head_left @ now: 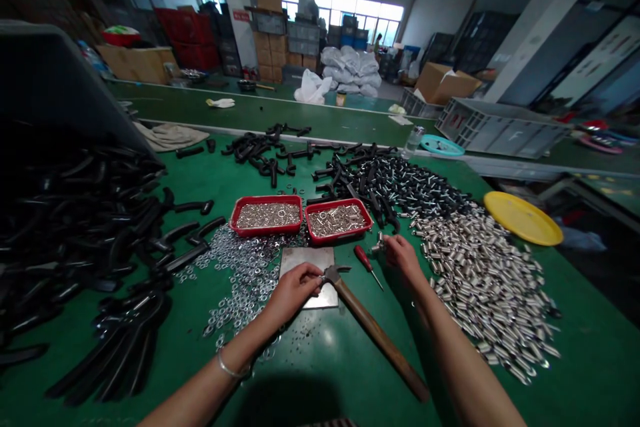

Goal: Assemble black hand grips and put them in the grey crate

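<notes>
My left hand (299, 285) is over a metal plate (311, 258), its fingers pinched by the head of a hammer (380, 333); what they hold is too small to name. The hammer's wooden handle slants toward the lower right. My right hand (400, 255) has its fingers closed on small silvery metal parts (379, 242), just right of a red-handled screwdriver (369, 267). Beyond the plate stand two red trays, the left one (266, 232) holding tiny rings, the right one (340, 236) holding small pins.
Silver washers (245, 280) lie scattered left of the plate. Black handles (115, 213) are heaped at the left. Metal cylinders (480, 273) and black-and-silver bolts (415, 183) are piled at the right, near a yellow lid (523, 218). A grey crate (500, 128) stands behind.
</notes>
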A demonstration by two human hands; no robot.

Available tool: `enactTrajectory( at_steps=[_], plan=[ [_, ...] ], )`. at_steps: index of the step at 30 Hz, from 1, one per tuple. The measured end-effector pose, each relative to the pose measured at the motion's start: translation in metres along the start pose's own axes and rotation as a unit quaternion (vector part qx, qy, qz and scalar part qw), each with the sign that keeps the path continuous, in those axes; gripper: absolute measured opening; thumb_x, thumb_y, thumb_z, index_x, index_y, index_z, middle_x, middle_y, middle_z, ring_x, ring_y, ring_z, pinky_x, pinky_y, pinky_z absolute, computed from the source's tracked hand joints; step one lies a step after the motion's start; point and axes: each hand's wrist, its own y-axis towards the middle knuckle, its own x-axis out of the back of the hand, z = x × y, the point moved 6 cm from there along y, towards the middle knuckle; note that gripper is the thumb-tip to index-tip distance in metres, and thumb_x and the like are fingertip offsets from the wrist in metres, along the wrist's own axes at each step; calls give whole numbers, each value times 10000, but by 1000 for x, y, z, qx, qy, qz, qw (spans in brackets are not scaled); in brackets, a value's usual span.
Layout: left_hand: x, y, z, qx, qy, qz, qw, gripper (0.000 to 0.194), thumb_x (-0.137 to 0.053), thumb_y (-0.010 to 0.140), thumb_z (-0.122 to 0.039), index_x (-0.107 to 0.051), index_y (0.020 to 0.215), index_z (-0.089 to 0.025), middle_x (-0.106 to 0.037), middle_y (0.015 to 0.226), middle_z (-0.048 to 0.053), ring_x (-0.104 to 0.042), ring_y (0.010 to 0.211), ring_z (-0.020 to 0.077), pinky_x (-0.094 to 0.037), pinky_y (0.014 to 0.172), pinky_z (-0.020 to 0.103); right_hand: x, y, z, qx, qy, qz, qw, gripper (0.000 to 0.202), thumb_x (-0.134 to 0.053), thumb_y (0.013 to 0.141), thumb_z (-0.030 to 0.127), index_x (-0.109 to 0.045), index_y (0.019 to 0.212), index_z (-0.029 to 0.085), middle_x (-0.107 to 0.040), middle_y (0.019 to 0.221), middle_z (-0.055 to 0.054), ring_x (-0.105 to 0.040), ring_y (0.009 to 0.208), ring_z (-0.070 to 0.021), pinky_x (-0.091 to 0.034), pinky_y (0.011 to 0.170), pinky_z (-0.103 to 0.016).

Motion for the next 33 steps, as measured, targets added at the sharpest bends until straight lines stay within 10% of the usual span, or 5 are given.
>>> enactTrajectory(
  at_steps=[9,24,33],
  plan=[
    [-7,5,12,-8,17,-7,1000,287,-668,793,-399,-665,948,-158,-682,729,29,-664,675,188,-507,657,289,-1,-7,-1,17,80,8,997,378,-842,677,446,-664,895,194,-707,787,-20,-627,633,-132,-520,549,-241],
    [-1,0,21,3,3,-12,1000,331,-685,807,-446,-661,979,-164,-671,773,20,-642,711,170,-475,686,270,2,-16,-8,30,330,-64,941,240,-826,748,355,-625,790,233,-637,724,44,-603,650,-88,-599,709,-234],
    [-10,-17,-7,-3,-146,-43,988,328,-739,784,-413,-647,963,-155,-708,876,38,-665,792,162,-510,761,269,-104,-106,5,-26,117,191,974,229,-792,784,385,-669,868,211,-668,760,8,-612,634,-123,-508,625,-245]
  ],
)
